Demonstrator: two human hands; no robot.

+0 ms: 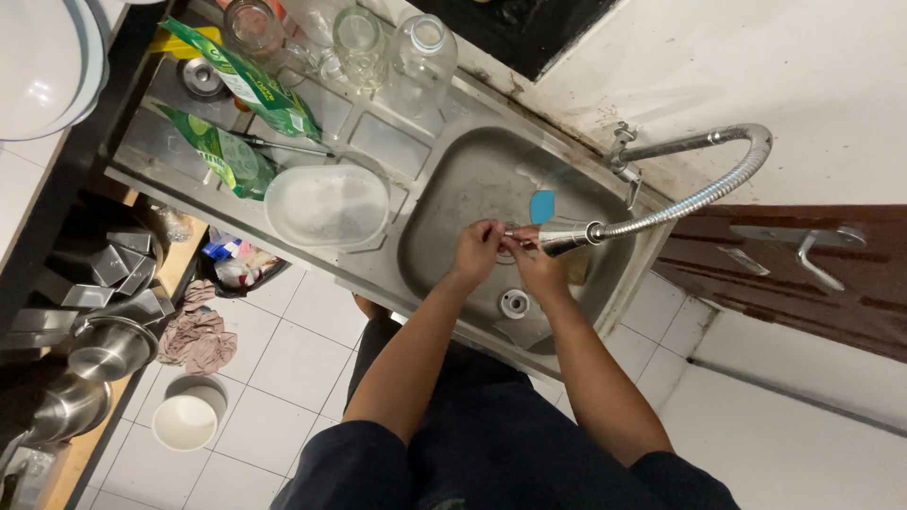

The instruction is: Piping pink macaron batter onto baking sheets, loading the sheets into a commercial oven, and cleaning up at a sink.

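both hands (505, 250) at faucet nozzle (565, 238), over sink (453, 203)

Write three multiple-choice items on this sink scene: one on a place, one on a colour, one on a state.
1. Where are both hands?
A. over the sink basin
B. on the floor
C. on the drainboard

2. What colour is the small flat thing in the basin?
A. red
B. blue
C. yellow

3. How does the white tub on the drainboard lie?
A. upside down
B. on its side
C. open side up

Key:
1 A, the left hand and right hand meet at the flexible tap over the sink.
2 B, the blue piece.
3 C, the white tub shows its inside.
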